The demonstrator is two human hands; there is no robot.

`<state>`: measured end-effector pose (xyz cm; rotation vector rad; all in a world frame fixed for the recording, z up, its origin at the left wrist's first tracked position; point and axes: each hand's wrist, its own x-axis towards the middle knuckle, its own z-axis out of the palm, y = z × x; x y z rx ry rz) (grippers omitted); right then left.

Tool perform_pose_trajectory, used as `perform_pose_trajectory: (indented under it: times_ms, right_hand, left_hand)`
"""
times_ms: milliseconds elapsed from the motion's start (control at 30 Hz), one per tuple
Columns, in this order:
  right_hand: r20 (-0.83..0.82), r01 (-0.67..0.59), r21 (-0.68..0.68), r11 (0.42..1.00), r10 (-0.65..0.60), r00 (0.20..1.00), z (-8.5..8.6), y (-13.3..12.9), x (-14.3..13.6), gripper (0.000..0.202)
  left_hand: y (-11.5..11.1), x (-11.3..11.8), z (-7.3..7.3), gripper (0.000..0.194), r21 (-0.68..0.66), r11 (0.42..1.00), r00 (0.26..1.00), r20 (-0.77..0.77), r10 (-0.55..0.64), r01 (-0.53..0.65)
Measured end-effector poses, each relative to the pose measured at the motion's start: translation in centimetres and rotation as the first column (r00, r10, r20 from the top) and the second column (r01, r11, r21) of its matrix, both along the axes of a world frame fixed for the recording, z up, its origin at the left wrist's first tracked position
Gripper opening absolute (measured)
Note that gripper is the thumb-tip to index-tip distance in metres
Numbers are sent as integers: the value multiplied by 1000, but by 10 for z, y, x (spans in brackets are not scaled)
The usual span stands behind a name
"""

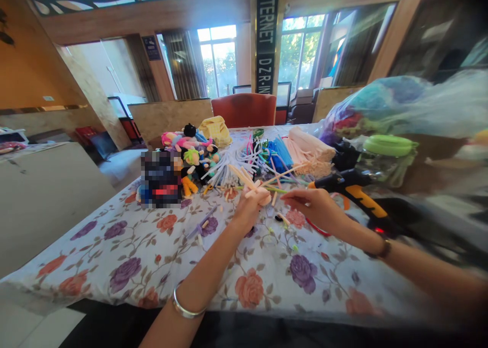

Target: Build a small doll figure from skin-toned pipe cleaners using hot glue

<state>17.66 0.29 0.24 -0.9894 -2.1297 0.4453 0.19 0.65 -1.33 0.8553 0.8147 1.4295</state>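
My left hand (249,206) is closed around a bundle of pale peach pipe cleaners (244,178). Several of their ends fan out above my fingers, and one long strand slants up to the right. My right hand (318,206) is just to the right, its fingers stretched toward the bundle, with nothing visible in them. Near those fingertips is the end of a green pipe cleaner (275,189). Short cut pieces and a purple pipe cleaner piece (200,227) lie on the floral tablecloth (160,256).
Behind my hands lie white pipe cleaners (226,167), blue ones (279,154) and a thick peach bundle (308,152). Plush-like dolls (190,155) sit at the back left. On the right are a black and orange glue gun (360,198), a green-lidded jar (389,155) and a stuffed plastic bag (396,99).
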Motion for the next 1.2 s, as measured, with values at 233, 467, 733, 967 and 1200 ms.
perform_pose_trajectory:
  times_ms: [233,467,733,967,1200]
  right_hand:
    - [-137,98,85,992,-86,987,6,-3,-5,16]
    - [-211,160,44,986,-147,966,10,-5,-6,13]
    - [-400,27,-86,996,-60,915,5,3,-5,22]
    - [-526,-158,-260,953,-3,850,4,6,-3,33]
    - [-578,-202,-321,926,-23,816,9,4,-3,38]
  left_hand:
    - [-6,5,-2,59,125,985,985,-140,-98,116]
    - [-11,5,1,79,229,942,934,-317,-168,247]
    - [-13,6,2,72,234,926,903,-383,-194,298]
    - [-14,10,8,54,192,961,951,-275,-141,199]
    - [-8,8,9,52,155,956,965,-125,-231,249]
